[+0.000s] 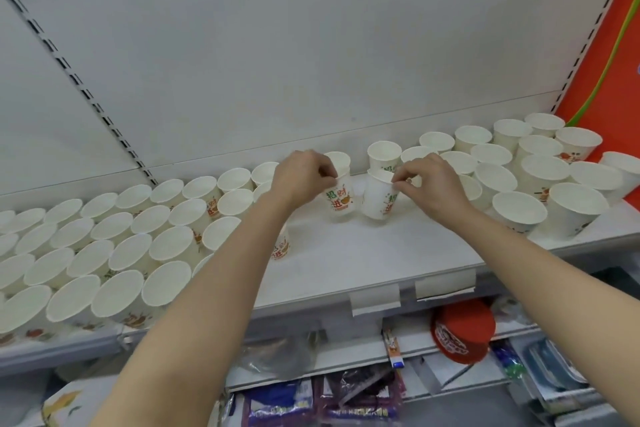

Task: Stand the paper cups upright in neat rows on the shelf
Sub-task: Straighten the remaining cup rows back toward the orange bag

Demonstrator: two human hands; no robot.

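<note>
White shelf (363, 253) against a white slotted back panel (277, 62), orange wall panel (609, 55) at far right with a green cable (604, 69) running down it. Lower shelf under it holds packaged goods and a red cap (462, 331); two blank price-tag holders (375, 300) hang off the front lip

Left cup block (104, 253): upright paper cups, mouths up, packed in rows from back panel to front edge, touching or nearly so. Right cup block (540, 177): same, upright, rows run to the shelf's right end, looser. Between the two blocks is a bare strip of shelf running from the front lip back to the hands; one lone cup (384, 154) stands at the back of it by the panel

Both bare forearms reach in from below, over the front lip, into that gap. Left hand (303, 178) palm down, fingers curled, pinching the rim of a printed cup (341, 199) that stands upright. Right hand (431, 184) palm down, fingertips pinching the rim of a second cup (379, 196), tilted, mouth leaning away toward the back. The two held cups sit just beside each other; contact with the shelf not clear
</note>
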